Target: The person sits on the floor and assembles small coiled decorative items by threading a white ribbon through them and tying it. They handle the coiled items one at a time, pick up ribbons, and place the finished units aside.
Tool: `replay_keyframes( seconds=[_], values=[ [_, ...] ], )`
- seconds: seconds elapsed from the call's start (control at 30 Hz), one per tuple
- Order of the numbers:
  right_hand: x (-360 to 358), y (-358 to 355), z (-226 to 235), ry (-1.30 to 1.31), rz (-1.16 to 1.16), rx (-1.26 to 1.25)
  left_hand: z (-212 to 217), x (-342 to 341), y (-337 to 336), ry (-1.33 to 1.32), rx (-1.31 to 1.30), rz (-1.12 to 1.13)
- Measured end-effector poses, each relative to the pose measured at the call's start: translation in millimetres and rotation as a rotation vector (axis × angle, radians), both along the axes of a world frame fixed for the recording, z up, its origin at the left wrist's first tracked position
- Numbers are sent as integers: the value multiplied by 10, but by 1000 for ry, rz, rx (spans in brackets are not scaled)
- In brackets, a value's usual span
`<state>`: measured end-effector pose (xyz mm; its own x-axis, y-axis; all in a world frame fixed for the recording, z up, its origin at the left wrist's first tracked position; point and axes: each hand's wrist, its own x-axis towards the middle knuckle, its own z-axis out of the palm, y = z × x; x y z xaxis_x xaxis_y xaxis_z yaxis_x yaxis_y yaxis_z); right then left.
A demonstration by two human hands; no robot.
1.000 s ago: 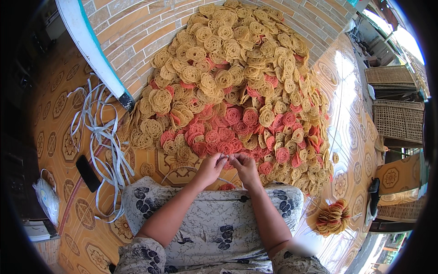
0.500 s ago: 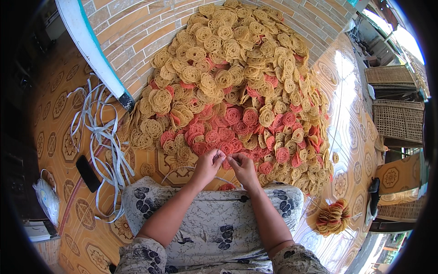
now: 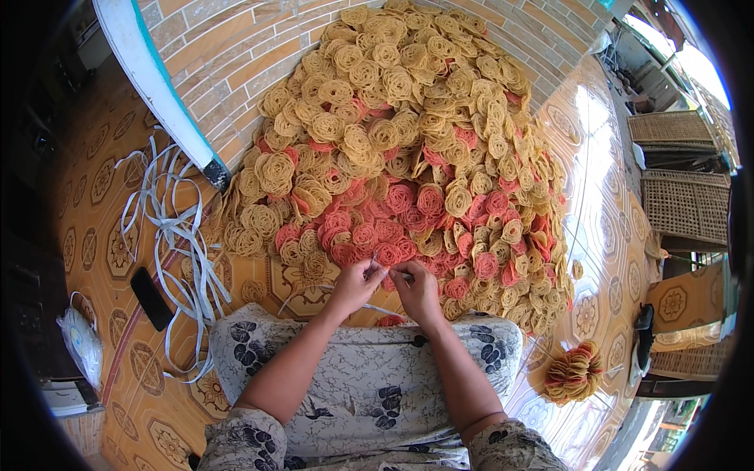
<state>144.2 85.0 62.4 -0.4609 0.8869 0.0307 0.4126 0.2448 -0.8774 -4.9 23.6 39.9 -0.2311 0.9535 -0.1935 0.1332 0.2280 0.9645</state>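
Note:
Just in front of my lap, my left hand (image 3: 360,284) and my right hand (image 3: 416,290) meet fingertip to fingertip. Both are closed in a pinch around something small; a thin pale end shows at the left fingertips, but its kind is hidden. Under the wrists a narrow white strip (image 3: 320,286) curves over the tiled floor; whether it runs up into the fingers cannot be seen. Right beyond the hands, coral-pink lacy discs (image 3: 388,253) lie at the near edge of a large heap of tan lacy discs (image 3: 385,137).
Loose white strips (image 3: 187,228) lie tangled on the left, beside a black phone (image 3: 151,299) and a clear plastic bag (image 3: 81,339). A bundle of tan and pink discs (image 3: 574,373) sits on thin rods at right. Behind the heap rises a brick-patterned wall (image 3: 228,47). Woven racks (image 3: 685,206) stand far right.
Both hands stay together in nearly the same place, with slight shifts of the fingers. The white strip beneath the wrists has moved a little. The heap looks unchanged.

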Motion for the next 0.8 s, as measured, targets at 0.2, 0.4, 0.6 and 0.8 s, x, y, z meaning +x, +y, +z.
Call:
replay_keyframes(
  seconds=[0.2,0.4,0.6,0.8],
  values=[
    [2,-12,67,-7,21,-39,38,3,2,34,36,25],
    [9,4,35,2,-28,-83,13,16,17,156,141,14],
    [43,99,72,58,-81,-180,-32,57,-1,59,30,-108],
    [10,47,104,76,-28,-203,-1,113,-17,-19,47,-126]
  ],
)
